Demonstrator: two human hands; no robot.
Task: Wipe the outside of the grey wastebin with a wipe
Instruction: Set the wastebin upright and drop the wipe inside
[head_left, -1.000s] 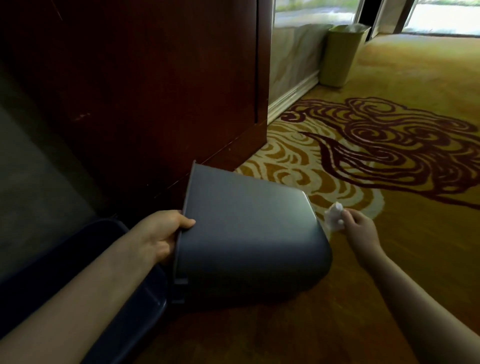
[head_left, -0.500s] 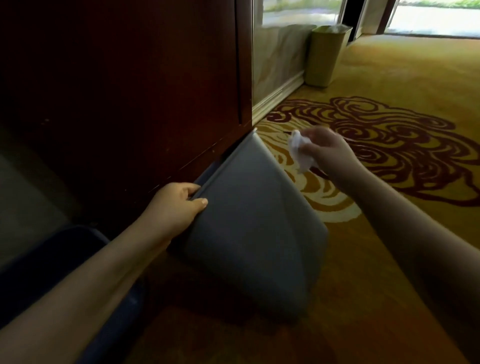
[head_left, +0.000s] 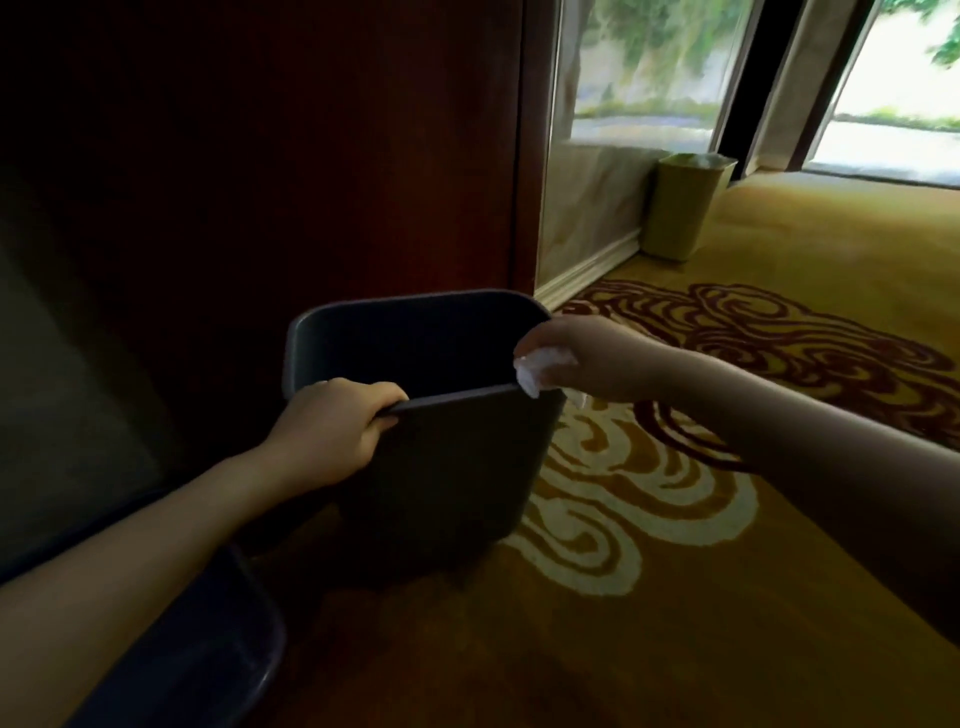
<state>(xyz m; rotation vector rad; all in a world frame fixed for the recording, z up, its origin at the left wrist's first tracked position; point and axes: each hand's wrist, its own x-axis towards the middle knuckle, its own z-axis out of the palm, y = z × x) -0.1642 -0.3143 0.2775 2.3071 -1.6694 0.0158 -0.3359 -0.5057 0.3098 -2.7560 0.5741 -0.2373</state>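
Nearest to me, at my lower left, lay part of one dark blue tub (head_left: 208, 660) on the patterned carpet (head_left: 675, 597). Just beyond it stood the one grey wastebin (head_left: 447, 467), upright with its mouth open toward me. My left hand (head_left: 332, 426) was closed around its near rim, fingers curled over the edge. My right hand (head_left: 582, 353) was bunched around one white wipe (head_left: 540, 369), which it pressed against the bin's right top corner. Behind the bin rose one dark wooden panel (head_left: 311, 156). Farther off, one tan bin (head_left: 685, 202) stood by the wall below two bright windows (head_left: 644, 67).
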